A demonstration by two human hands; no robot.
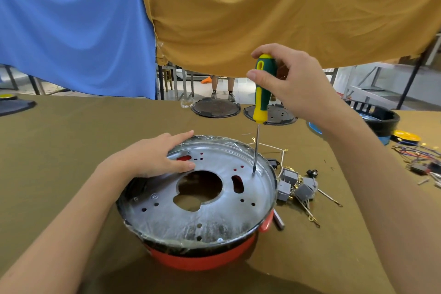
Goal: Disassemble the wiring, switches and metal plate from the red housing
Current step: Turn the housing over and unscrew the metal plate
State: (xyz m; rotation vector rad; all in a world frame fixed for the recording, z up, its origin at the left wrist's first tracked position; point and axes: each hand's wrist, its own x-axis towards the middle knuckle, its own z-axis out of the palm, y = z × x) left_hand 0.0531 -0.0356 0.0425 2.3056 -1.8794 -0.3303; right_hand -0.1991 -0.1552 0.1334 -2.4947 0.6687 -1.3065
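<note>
The red housing [202,259] sits upside down on the table in front of me. A round metal plate [210,217] with a large central hole covers its top. My left hand [157,156] lies flat on the plate's far left edge, fingers spread. My right hand [293,83] grips the green and yellow handle of a screwdriver [261,95], held upright. Its tip rests on the plate's right side. Grey switches with gold-tipped wires [296,188] lie loose on the table just right of the housing.
Two black round bases [216,108] sit at the table's far edge. A black housing [379,119] and a tangle of coloured wires [420,157] lie at the right. Blue and mustard cloths hang behind. A person's legs stand beyond the table.
</note>
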